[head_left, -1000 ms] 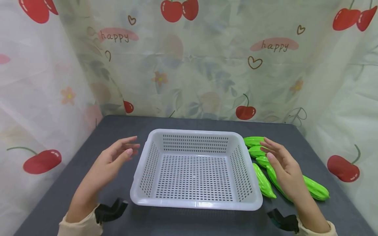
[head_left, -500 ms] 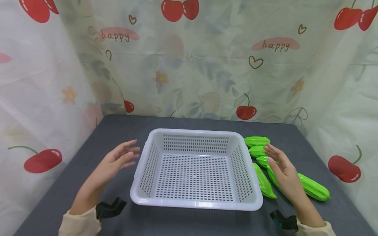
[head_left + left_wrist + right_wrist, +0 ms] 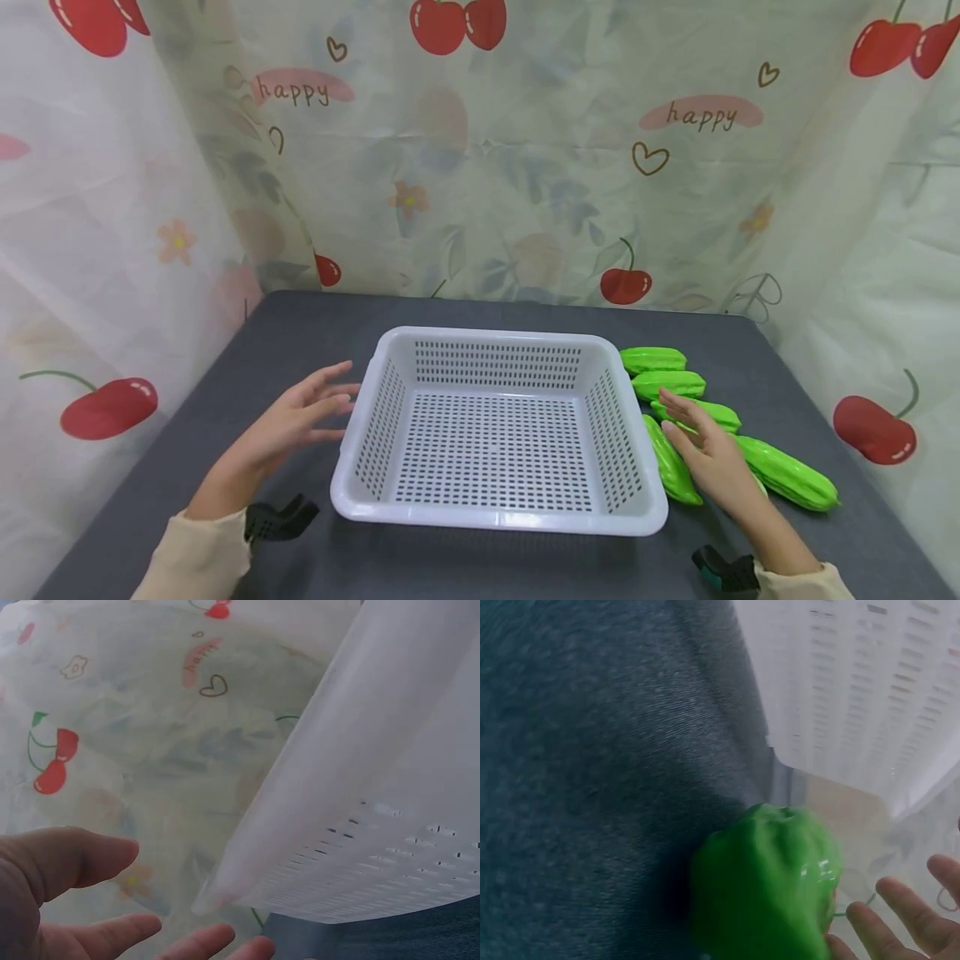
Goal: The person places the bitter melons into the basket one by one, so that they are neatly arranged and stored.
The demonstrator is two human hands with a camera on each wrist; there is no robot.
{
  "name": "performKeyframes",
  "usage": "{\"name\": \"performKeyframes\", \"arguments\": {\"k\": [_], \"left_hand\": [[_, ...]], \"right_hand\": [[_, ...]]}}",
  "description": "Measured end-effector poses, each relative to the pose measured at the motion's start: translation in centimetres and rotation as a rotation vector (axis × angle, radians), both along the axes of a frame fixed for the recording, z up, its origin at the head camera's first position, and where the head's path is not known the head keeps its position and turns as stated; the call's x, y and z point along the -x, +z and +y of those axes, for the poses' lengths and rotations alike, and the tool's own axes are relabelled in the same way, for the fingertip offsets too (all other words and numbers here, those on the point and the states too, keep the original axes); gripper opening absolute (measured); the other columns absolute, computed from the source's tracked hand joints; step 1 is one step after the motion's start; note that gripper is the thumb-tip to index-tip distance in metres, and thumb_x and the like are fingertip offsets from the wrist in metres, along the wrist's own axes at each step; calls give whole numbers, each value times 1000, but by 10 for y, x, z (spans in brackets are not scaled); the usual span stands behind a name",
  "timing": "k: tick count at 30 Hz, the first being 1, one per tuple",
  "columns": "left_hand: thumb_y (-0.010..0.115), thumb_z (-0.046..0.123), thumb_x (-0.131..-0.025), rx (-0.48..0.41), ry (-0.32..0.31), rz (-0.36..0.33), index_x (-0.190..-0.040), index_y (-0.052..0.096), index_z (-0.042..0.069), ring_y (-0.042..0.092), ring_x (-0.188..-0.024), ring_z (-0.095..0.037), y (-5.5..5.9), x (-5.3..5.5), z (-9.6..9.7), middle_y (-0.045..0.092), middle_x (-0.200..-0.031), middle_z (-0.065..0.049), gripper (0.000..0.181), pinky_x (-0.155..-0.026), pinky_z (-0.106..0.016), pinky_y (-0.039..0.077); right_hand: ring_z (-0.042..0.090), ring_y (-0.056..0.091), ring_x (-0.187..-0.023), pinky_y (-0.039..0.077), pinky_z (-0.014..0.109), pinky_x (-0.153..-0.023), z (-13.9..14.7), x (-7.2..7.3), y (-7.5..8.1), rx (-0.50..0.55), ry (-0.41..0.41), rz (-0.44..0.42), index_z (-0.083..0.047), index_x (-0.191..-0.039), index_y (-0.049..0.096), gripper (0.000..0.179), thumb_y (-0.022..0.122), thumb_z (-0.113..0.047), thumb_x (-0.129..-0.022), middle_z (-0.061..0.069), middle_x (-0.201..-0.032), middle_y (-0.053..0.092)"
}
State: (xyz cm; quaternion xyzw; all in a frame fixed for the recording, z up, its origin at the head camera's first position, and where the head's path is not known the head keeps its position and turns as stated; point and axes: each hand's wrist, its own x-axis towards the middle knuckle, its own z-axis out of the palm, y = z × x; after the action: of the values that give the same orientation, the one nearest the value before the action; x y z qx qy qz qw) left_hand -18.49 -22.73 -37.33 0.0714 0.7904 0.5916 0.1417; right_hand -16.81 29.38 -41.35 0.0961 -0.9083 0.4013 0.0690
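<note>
A white plastic basket (image 3: 491, 450) with slotted walls stands in the middle of the table, with nothing in it. My left hand (image 3: 296, 417) is beside its left rim, fingers spread and holding nothing. In the left wrist view those fingers (image 3: 199, 943) are near the basket's wall. At the basket's right lie several glossy green ridged gourds (image 3: 787, 473). My right hand (image 3: 712, 462), fingers loosely extended, hovers over the gourds and partly hides some. One gourd (image 3: 769, 889) appears close up in the right wrist view, beside my fingertips (image 3: 896, 889); contact cannot be told.
The dark table (image 3: 420, 562) has a cherry-print cloth (image 3: 480, 167) hanging behind it and at both sides. A black wrist strap (image 3: 281, 518) sits at my left cuff and another strap (image 3: 723, 571) at my right.
My right hand has moved nearer to me and slightly left, uncovering the farther gourds. My left hand has dropped slightly toward the basket's rim, its fingers more spread. Basket and gourds stay put.
</note>
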Motion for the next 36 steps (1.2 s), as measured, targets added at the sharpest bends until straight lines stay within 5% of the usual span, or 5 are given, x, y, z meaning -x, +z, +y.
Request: {"name": "performKeyframes", "arguments": {"k": [8, 13, 20, 36], "left_hand": [[61, 29, -95, -21, -9, -76, -156, 7, 15, 35, -136, -49, -9, 7, 5, 33, -151, -27, 83, -91, -59, 50], [63, 28, -94, -51, -15, -119, -156, 4, 19, 47, -128, -44, -12, 8, 9, 39, -147, -26, 86, -90, -61, 50], [63, 20, -94, -134, -51, -161, -156, 4, 22, 63, -109, -33, -16, 10, 10, 41, -144, -30, 86, -81, -57, 55], [62, 15, -95, -214, -66, -214, -156, 1, 31, 61, -114, -37, -20, 11, 9, 34, -149, -29, 87, -83, -59, 54]], "right_hand": [[50, 31, -137, 33, 68, -103, 1, 4, -5, -22, 2, -145, -6, -151, 30, 65, 48, -42, -100, 23, -154, 30], [54, 27, -137, 31, 69, -104, 2, 6, -9, -30, 29, -186, -4, -151, 29, 68, 51, -42, -99, 27, -154, 26], [57, 26, -135, 30, 70, -103, 3, 6, -10, -39, 57, -224, -3, -151, 29, 67, 54, -38, -99, 29, -153, 25], [53, 26, -138, 30, 69, -104, 1, 8, -11, -89, 63, -270, -2, -151, 27, 77, 59, -43, -94, 29, -153, 27]]}}
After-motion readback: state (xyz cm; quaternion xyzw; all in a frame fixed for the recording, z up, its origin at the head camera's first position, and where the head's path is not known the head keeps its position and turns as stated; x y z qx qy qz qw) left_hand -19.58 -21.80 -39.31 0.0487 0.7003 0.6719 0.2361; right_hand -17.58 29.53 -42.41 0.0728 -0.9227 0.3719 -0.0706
